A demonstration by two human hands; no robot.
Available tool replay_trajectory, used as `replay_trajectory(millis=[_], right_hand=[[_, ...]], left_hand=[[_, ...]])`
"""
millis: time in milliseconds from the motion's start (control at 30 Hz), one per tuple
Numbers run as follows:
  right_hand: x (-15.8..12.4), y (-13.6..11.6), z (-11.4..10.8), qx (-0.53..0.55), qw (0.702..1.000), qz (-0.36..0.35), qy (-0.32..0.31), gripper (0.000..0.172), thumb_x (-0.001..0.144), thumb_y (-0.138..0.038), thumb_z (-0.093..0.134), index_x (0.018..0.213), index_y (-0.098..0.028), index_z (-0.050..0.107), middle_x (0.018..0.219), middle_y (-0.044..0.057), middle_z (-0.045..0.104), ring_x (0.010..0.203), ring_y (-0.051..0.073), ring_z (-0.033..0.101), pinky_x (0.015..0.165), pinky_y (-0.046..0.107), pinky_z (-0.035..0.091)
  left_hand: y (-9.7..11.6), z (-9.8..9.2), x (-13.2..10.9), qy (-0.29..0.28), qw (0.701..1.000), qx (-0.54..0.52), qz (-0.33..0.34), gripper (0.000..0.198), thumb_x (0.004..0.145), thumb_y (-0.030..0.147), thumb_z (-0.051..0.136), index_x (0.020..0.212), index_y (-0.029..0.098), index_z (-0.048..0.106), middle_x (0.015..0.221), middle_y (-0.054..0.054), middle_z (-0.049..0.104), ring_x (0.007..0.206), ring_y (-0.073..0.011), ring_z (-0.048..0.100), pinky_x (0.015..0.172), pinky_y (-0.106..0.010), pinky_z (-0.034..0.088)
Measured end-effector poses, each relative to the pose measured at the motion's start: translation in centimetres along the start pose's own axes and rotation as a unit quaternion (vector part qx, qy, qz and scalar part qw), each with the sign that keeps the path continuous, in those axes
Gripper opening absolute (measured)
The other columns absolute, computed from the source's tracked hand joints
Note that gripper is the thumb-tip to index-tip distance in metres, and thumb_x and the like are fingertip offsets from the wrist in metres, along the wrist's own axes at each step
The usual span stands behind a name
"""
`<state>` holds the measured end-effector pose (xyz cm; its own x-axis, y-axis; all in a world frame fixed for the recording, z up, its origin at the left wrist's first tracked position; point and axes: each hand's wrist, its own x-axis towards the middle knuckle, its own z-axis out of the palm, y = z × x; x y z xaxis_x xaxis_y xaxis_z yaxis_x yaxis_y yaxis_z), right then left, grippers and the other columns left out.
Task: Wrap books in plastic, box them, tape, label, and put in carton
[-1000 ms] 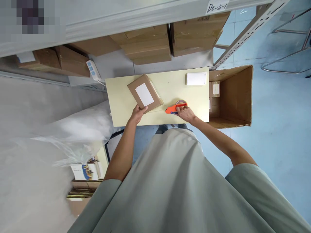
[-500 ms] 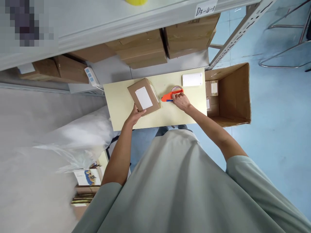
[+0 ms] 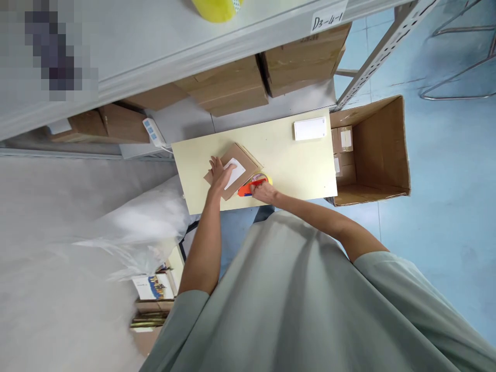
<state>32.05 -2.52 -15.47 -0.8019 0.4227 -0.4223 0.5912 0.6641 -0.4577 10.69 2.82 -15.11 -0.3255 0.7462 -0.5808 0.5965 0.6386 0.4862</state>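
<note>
A small brown cardboard box (image 3: pixel 248 161) with a white label (image 3: pixel 235 173) sits turned at an angle on the pale yellow table (image 3: pixel 287 165). My left hand (image 3: pixel 220 174) grips its left part, thumb across the label and fingers spread at the left edge. In my right hand (image 3: pixel 265 191) is an orange tape dispenser (image 3: pixel 245 190) with a roll of tape, held against or close by the box's lower right side. My right fingers are wrapped round its handle.
A stack of white labels (image 3: pixel 310 128) lies at the table's far right. Beside the table stands a large open carton (image 3: pixel 382 150) holding small boxes. A metal shelf (image 3: pixel 240 31) with cartons runs along the back; a power strip (image 3: pixel 154 132) lies at back left, plastic wrap (image 3: pixel 155 217) below it.
My right hand has brought the tape dispenser left and nearer to me, to the box's lower side. The box has tilted or turned, and my left hand has shifted up onto its label side.
</note>
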Motion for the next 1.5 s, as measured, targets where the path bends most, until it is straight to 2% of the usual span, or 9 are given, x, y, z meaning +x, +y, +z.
replay_trajectory(millis=[100, 300, 533, 667, 833, 1000, 1100, 1333, 1500], right_hand=[[1.0, -3.0, 0.4, -0.011, 1.000, 0.026, 0.001, 0.052, 0.098, 0.007, 0.032, 0.135, 0.002, 0.070, 0.113, 0.026, 0.082, 0.097, 0.030, 0.079, 0.078, 0.039, 0.054], [-1.1, -1.5, 1.7, -0.013, 0.998, 0.068, -0.007, 0.046, 0.104, 0.001, 0.034, 0.138, 0.005, 0.065, 0.115, 0.030, 0.081, 0.101, 0.032, 0.080, 0.081, 0.041, 0.058], [-9.6, 7.4, 2.8, -0.039, 0.986, 0.158, -0.027, 0.047, 0.118, -0.022, 0.031, 0.150, 0.009, 0.047, 0.121, 0.039, 0.076, 0.113, 0.040, 0.079, 0.094, 0.049, 0.056], [-10.9, 9.8, 2.3, -0.047, 0.979, 0.200, -0.016, 0.053, 0.120, -0.030, 0.028, 0.155, 0.007, 0.041, 0.123, 0.038, 0.075, 0.113, 0.040, 0.077, 0.094, 0.046, 0.052], [-8.5, 8.5, 2.0, -0.062, 0.986, 0.156, -0.008, 0.052, 0.121, -0.032, 0.026, 0.151, 0.007, 0.045, 0.122, 0.035, 0.076, 0.113, 0.038, 0.076, 0.096, 0.045, 0.050], [-6.3, 6.4, 2.1, -0.073, 0.991, 0.112, -0.004, 0.043, 0.113, -0.012, 0.027, 0.146, 0.006, 0.049, 0.121, 0.035, 0.077, 0.109, 0.036, 0.078, 0.092, 0.044, 0.050], [-5.5, 5.1, 2.1, -0.076, 0.994, 0.076, -0.008, 0.045, 0.108, -0.005, 0.029, 0.145, 0.005, 0.052, 0.118, 0.033, 0.079, 0.106, 0.036, 0.078, 0.091, 0.045, 0.050], [-3.1, 1.7, 3.3, -0.077, 0.995, 0.059, 0.002, 0.047, 0.106, -0.002, 0.029, 0.140, 0.005, 0.060, 0.116, 0.030, 0.081, 0.099, 0.033, 0.077, 0.089, 0.043, 0.050], [-5.9, 3.5, 4.0, -0.099, 0.993, 0.059, -0.008, 0.047, 0.106, -0.001, 0.027, 0.144, 0.002, 0.055, 0.120, 0.029, 0.080, 0.104, 0.031, 0.077, 0.095, 0.043, 0.049]], left_hand=[[1.8, 3.7, -1.5, 0.042, 0.999, -0.003, 0.000, 0.129, 0.083, 0.066, 0.088, 0.182, 0.019, 0.020, 0.193, -0.018, -0.012, 0.173, -0.0452, -0.031, 0.139, -0.069, -0.013], [2.3, 7.9, -2.7, 0.050, 0.996, 0.029, 0.066, 0.118, 0.076, 0.037, 0.092, 0.178, 0.022, 0.035, 0.194, -0.018, 0.002, 0.173, -0.0466, -0.030, 0.136, -0.074, -0.011], [0.8, 7.7, -3.3, 0.031, 0.993, 0.044, 0.105, 0.126, 0.072, 0.036, 0.094, 0.180, 0.024, 0.031, 0.193, -0.011, -0.015, 0.168, -0.0432, -0.041, 0.137, -0.065, -0.016], [0.4, 7.6, -4.1, 0.013, 0.991, 0.051, 0.122, 0.138, 0.065, 0.032, 0.099, 0.181, 0.021, 0.026, 0.192, -0.012, -0.022, 0.165, -0.0463, -0.046, 0.135, -0.065, -0.023], [0.4, 7.1, -4.9, -0.016, 0.986, 0.087, 0.139, 0.147, 0.054, 0.022, 0.101, 0.181, 0.024, 0.027, 0.193, -0.016, -0.010, 0.167, -0.0508, -0.041, 0.134, -0.070, -0.024], [0.4, 7.1, -6.3, -0.045, 0.980, 0.119, 0.154, 0.142, 0.058, 0.021, 0.098, 0.181, 0.026, 0.026, 0.193, -0.017, -0.013, 0.170, -0.0534, -0.032, 0.133, -0.078, -0.018], [-0.1, 7.2, -7.2, -0.049, 0.976, 0.126, 0.173, 0.129, 0.069, 0.026, 0.092, 0.180, 0.027, 0.026, 0.193, -0.015, -0.011, 0.174, -0.0476, -0.028, 0.135, -0.078, -0.015], [-1.3, 7.1, -8.8, -0.045, 0.966, 0.134, 0.216, 0.078, 0.084, 0.023, 0.080, 0.158, 0.029, 0.055, 0.194, -0.010, 0.004, 0.177, -0.0357, -0.022, 0.137, -0.071, -0.015], [-1.3, 6.8, -9.2, -0.058, 0.969, 0.113, 0.211, 0.075, 0.081, 0.017, 0.078, 0.152, 0.028, 0.056, 0.195, -0.008, -0.002, 0.177, -0.0355, -0.023, 0.137, -0.070, -0.018]])
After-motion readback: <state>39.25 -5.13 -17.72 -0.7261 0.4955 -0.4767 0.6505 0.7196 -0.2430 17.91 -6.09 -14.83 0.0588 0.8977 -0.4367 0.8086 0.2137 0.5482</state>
